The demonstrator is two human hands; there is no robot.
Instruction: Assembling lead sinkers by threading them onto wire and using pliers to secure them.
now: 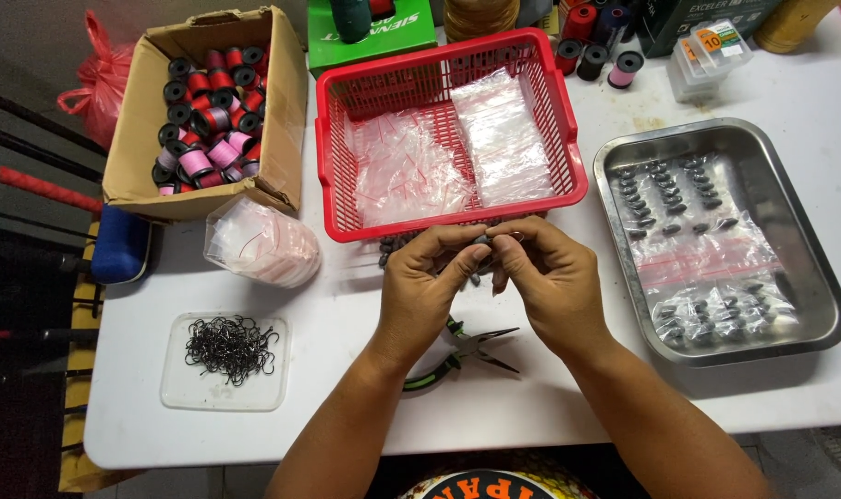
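Observation:
My left hand (427,282) and my right hand (550,277) meet at the fingertips just in front of the red basket (325,157). Between the fingertips they pinch a small dark sinker (481,240) and what looks like thin wire or line; the detail is too small to tell. Under the hands lies a loose pile of small dark sinkers (390,248), mostly hidden. Green-handled pliers (467,351) lie on the white table (568,407) below my left wrist.
The red basket holds clear zip bags. A metal tray (813,249) at right holds bagged sinkers. A cardboard box (134,148) of thread spools stands at back left, a bundle of clear bags (263,242) beside it, a plastic lid of black hooks (231,349) at front left.

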